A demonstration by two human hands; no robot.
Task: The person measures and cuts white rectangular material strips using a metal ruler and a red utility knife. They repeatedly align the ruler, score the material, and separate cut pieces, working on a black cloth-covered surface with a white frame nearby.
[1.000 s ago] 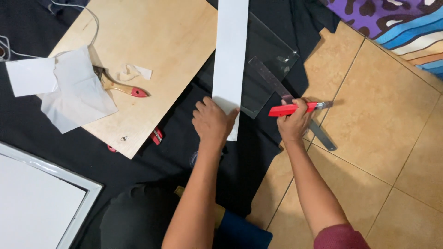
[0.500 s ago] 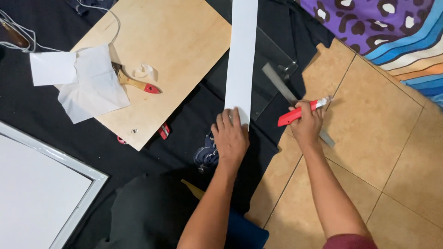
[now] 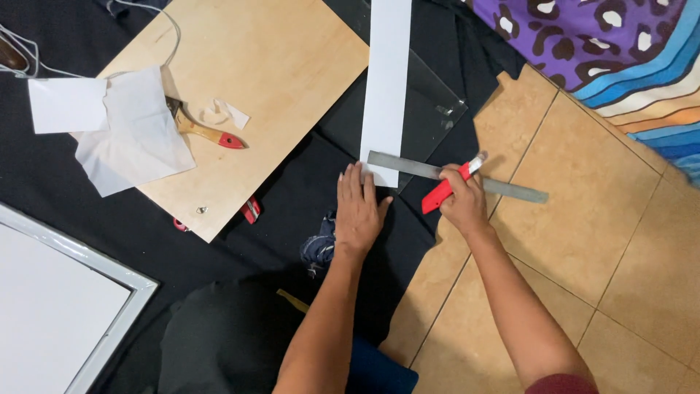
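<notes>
centrally, a long white strip (image 3: 386,80) lies over a clear sheet (image 3: 430,109) on black cloth (image 3: 292,197) spread on the tiled floor (image 3: 583,241). a metal ruler (image 3: 510,187) crosses the strip's near end. the left hand (image 3: 359,211) rests flat, fingers spread, just below that end. the right hand (image 3: 463,201) has its fingers closed around a red utility knife (image 3: 445,188) against the ruler. further left, a wooden board (image 3: 277,80) carries a paintbrush (image 3: 200,131) and white paper (image 3: 131,138).
</notes>
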